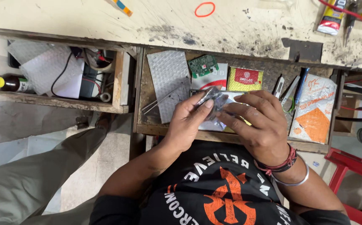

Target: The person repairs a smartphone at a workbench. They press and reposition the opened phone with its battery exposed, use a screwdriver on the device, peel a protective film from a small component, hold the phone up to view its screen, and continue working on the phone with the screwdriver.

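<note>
Both of our hands, left hand [186, 125] and right hand [261, 125], had fingers pinched on a small silvery foil pouch [215, 99] above the open drawer [147, 100], seemingly light, crinkly, slippery, best gripped by its edges.

Both hands are working over the open wooden drawer [147, 125] under the tabletop [106, 21]. The left hand [188, 123] and right hand [259, 125] are pinching a small silvery plastic packet [215, 100] between fingertips, just above the drawer's front half. Inside the drawer, left of the packet, a bubble-wrap sheet [168, 79] is lying with thin metal tweezers [160, 102] across it. Behind the packet, a green circuit board [203, 65] is resting beside a yellow-and-red box [245, 79]. To the right, an orange-and-white pouch [314, 110] is sitting. An orange rubber band [205, 9] is lying on the tabletop, behind the drawer.
</note>
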Action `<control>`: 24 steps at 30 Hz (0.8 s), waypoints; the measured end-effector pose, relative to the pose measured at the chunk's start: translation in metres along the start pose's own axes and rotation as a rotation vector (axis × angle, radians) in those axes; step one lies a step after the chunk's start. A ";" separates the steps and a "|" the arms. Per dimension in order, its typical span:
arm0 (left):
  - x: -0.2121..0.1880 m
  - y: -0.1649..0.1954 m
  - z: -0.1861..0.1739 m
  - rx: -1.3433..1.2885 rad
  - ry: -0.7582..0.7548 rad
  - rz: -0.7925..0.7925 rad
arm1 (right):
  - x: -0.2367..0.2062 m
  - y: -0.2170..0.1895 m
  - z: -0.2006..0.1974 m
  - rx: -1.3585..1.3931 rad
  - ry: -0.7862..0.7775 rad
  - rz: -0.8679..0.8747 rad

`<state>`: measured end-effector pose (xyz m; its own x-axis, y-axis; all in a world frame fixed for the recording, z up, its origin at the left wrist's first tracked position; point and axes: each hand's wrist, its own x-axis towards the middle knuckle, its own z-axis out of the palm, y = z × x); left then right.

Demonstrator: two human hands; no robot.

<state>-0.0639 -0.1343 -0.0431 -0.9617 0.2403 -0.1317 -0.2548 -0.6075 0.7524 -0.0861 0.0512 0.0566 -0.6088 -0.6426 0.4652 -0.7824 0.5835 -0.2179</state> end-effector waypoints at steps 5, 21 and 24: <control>0.003 -0.005 -0.003 0.128 0.054 0.048 | -0.013 -0.001 0.010 0.049 0.085 0.223; 0.007 -0.011 0.004 0.176 0.048 0.031 | -0.062 0.020 0.051 0.973 0.267 0.903; 0.007 -0.010 0.003 0.172 0.047 0.025 | -0.064 0.026 0.055 1.081 0.306 0.931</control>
<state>-0.0676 -0.1244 -0.0492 -0.9723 0.1883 -0.1387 -0.2135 -0.4730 0.8548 -0.0747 0.0799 -0.0256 -0.9967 -0.0393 -0.0706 0.0714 -0.0181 -0.9973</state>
